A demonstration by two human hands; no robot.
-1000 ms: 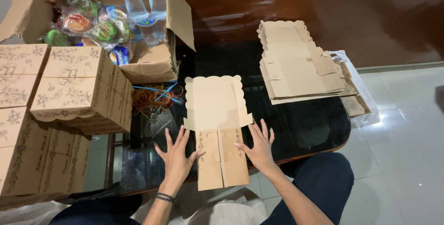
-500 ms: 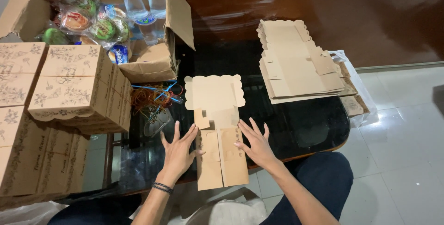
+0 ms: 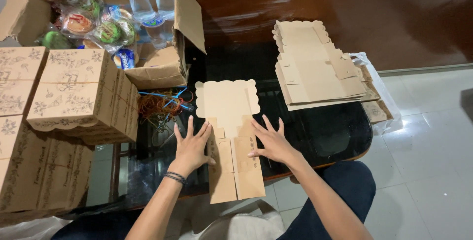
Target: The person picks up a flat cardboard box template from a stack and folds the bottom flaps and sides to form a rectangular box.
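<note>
A flat brown cardboard box blank (image 3: 227,103) with a scalloped top flap lies on the dark glass table (image 3: 325,131), its lower end hanging over the near edge. My left hand (image 3: 191,144) presses on its left side with fingers spread, thumb on a folded side panel. My right hand (image 3: 270,141) presses on its right side, fingers spread too. Neither hand grips anything.
A stack of flat box blanks (image 3: 315,67) lies at the right on a plastic bag. Assembled patterned boxes (image 3: 81,92) are stacked at the left. An open carton (image 3: 162,65) holds water cups and wrapped snacks. Rubber bands (image 3: 160,106) lie beside it.
The side panels of the blank have been folded inward toward the middle, and both hands have slid inward and a little up along it.
</note>
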